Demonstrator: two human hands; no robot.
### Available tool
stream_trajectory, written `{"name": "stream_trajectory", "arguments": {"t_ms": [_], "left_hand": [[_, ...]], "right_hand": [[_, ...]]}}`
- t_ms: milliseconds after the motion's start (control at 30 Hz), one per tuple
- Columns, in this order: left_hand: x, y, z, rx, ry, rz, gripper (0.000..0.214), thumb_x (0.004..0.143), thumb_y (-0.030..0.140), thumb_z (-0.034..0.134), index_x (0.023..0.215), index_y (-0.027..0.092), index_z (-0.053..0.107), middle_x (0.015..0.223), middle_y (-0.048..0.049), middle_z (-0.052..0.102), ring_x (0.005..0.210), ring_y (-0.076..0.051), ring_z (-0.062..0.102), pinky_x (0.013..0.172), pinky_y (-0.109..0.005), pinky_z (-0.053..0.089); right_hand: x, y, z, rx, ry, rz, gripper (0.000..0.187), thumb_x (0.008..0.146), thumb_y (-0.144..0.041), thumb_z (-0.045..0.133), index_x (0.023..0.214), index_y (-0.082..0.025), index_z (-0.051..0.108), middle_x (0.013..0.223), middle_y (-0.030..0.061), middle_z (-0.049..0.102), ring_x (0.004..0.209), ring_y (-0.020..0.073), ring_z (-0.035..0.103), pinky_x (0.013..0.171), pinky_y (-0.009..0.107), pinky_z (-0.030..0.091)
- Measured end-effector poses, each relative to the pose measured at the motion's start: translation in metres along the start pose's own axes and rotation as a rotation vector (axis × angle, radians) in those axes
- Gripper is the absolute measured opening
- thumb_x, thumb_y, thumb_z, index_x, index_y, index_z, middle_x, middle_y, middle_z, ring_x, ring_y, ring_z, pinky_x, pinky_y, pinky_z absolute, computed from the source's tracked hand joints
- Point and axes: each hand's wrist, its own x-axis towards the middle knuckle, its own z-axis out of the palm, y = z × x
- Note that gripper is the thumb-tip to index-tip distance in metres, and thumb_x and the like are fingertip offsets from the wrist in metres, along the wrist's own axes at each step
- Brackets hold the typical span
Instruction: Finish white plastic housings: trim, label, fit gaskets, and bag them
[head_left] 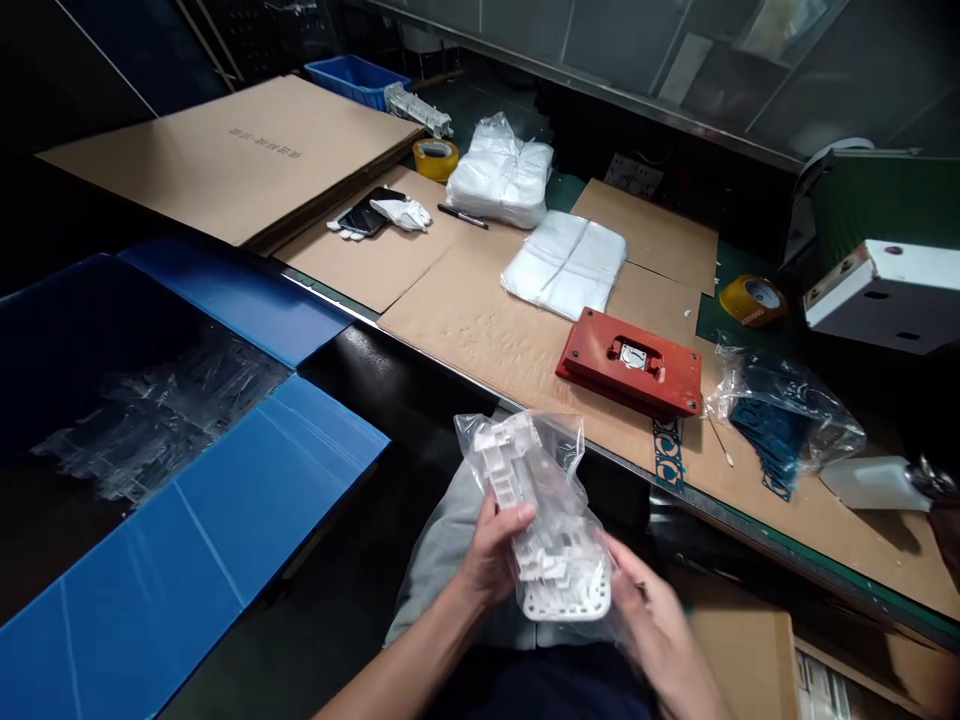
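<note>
A white moulded plastic part is inside a clear plastic bag, held above my lap. My left hand grips the part through the bag from its left side, thumb across the front. On the lower right, my right hand is closed on the bag's edge beside the part, slightly blurred. The part's upper end is stepped and its lower end is a rounded plate with small holes along the rim. The bag stands loose and wide around the top of the part.
An open blue box at left contains bagged parts. On the cardboard-covered bench lie a red fixture, stacks of clear bags, tape rolls, a phone, a glove and a white bottle.
</note>
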Motion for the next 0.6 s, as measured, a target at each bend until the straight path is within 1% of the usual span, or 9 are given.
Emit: {"name": "stream_trajectory", "arguments": {"t_ms": [67,133,200,267,333,400,433,500,600], "left_hand": [[-0.002,0.001,0.000,0.009,-0.078,0.057,0.073,0.062,0.035,0.079,0.130,0.019,0.057,0.113,-0.0127,0.073,0.110,-0.038,0.068,0.093,-0.050,0.055],[-0.004,0.006,-0.003,0.068,-0.159,0.084,0.080,0.061,0.039,0.079,0.135,0.020,0.055,0.123,-0.0145,0.071,0.121,-0.043,0.062,0.096,-0.052,0.054],[-0.008,0.017,-0.009,0.118,-0.189,0.109,0.090,0.061,0.044,0.080,0.143,0.023,0.049,0.139,-0.0140,0.063,0.134,-0.046,0.051,0.103,-0.055,0.050],[-0.017,0.035,-0.018,0.289,-0.121,0.294,0.095,0.072,0.046,0.075,0.155,0.032,0.032,0.160,-0.0087,0.043,0.149,-0.042,0.033,0.115,-0.055,0.040],[-0.030,0.058,-0.026,0.717,0.041,0.649,0.100,0.083,0.039,0.072,0.161,0.039,0.009,0.172,-0.0029,0.014,0.157,-0.037,0.012,0.124,-0.055,0.023],[-0.047,0.084,-0.029,1.354,0.094,0.945,0.106,0.085,0.028,0.073,0.161,0.039,0.000,0.174,-0.0032,0.002,0.158,-0.036,0.002,0.126,-0.057,0.009],[-0.055,0.096,-0.029,1.647,0.006,0.986,0.102,0.086,0.024,0.071,0.162,0.038,0.005,0.173,-0.0040,0.007,0.158,-0.036,0.004,0.126,-0.057,0.005],[-0.068,0.119,-0.024,2.045,-0.252,0.927,0.089,0.089,0.014,0.060,0.162,0.033,0.013,0.171,-0.0070,0.021,0.157,-0.033,0.014,0.127,-0.054,0.003],[-0.080,0.148,-0.015,2.318,-0.432,0.808,0.083,0.086,0.009,0.052,0.162,0.021,0.021,0.159,-0.0201,0.041,0.151,-0.038,0.032,0.125,-0.055,0.011]], "right_hand": [[0.006,0.010,0.030,0.210,-0.038,0.142,0.058,0.084,-0.066,0.067,0.120,-0.021,0.070,0.105,0.0112,0.076,0.056,0.0138,0.062,0.039,0.022,0.044],[0.007,0.014,0.050,0.354,-0.031,0.216,0.059,0.079,-0.064,0.074,0.118,-0.020,0.069,0.104,0.0099,0.076,0.049,0.0104,0.055,0.033,0.018,0.032],[0.008,0.010,0.058,0.423,-0.002,0.215,0.065,0.076,-0.058,0.080,0.127,-0.021,0.065,0.112,0.0114,0.075,0.062,0.0170,0.066,0.037,0.021,0.041],[0.013,0.001,0.059,0.441,0.022,0.155,0.075,0.075,-0.053,0.081,0.139,-0.022,0.057,0.121,0.0125,0.073,0.089,0.0275,0.074,0.058,0.030,0.059],[0.022,-0.012,0.059,0.397,0.021,0.062,0.081,0.075,-0.051,0.082,0.144,-0.022,0.051,0.126,0.0126,0.072,0.112,0.0320,0.070,0.087,0.039,0.061],[0.031,-0.025,0.063,0.279,-0.007,-0.040,0.081,0.074,-0.050,0.084,0.142,-0.021,0.051,0.128,0.0121,0.071,0.121,0.0315,0.066,0.101,0.040,0.055],[0.034,-0.031,0.067,0.204,-0.035,-0.086,0.079,0.074,-0.050,0.084,0.141,-0.021,0.052,0.129,0.0122,0.071,0.122,0.0311,0.066,0.103,0.039,0.053],[0.038,-0.039,0.082,0.068,-0.115,-0.154,0.076,0.074,-0.049,0.084,0.139,-0.020,0.055,0.133,0.0127,0.068,0.122,0.0311,0.065,0.105,0.038,0.053],[0.041,-0.048,0.109,-0.025,-0.302,-0.223,0.082,0.071,-0.049,0.085,0.141,-0.019,0.056,0.141,0.0141,0.063,0.129,0.0327,0.061,0.110,0.040,0.049]]}}
